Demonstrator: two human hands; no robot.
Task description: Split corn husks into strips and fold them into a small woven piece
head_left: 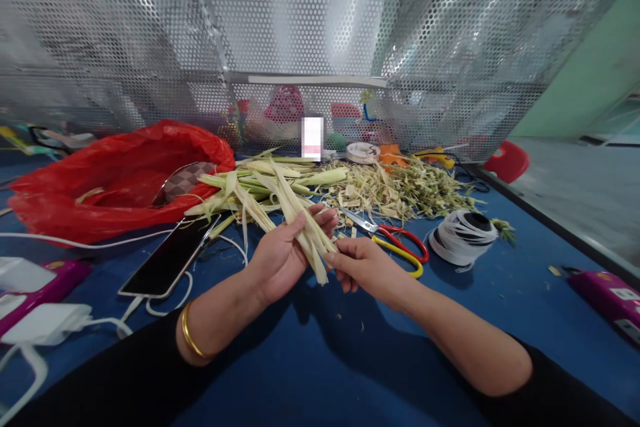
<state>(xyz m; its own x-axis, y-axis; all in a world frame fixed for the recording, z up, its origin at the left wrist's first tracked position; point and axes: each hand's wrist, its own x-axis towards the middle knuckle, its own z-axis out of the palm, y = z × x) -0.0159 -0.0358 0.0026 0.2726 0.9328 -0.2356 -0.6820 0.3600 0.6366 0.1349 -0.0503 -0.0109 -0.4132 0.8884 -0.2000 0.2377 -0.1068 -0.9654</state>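
A bundle of pale corn husks (pixel 300 220) lies slanted across my left hand (pixel 283 257), its lower ends pointing toward me. The left thumb presses on top of the bundle while the fingers curl beneath it. My right hand (pixel 363 263) pinches the lower end of the same husks between thumb and fingers. Just beyond, more green and pale husks (pixel 250 183) lie heaped on the table. Scissors (pixel 400 243) with a red and a yellow handle rest behind the right hand, their blades toward the husk scraps (pixel 360 193).
On the left are a red plastic bag (pixel 100 180), a phone (pixel 170 257) on a white cable and a power strip with chargers (pixel 45 300). A spool of white ribbon (pixel 463 240) stands right, before a pile of trimmed bits (pixel 425 183). Perforated metal panels (pixel 305 20) close off the back.
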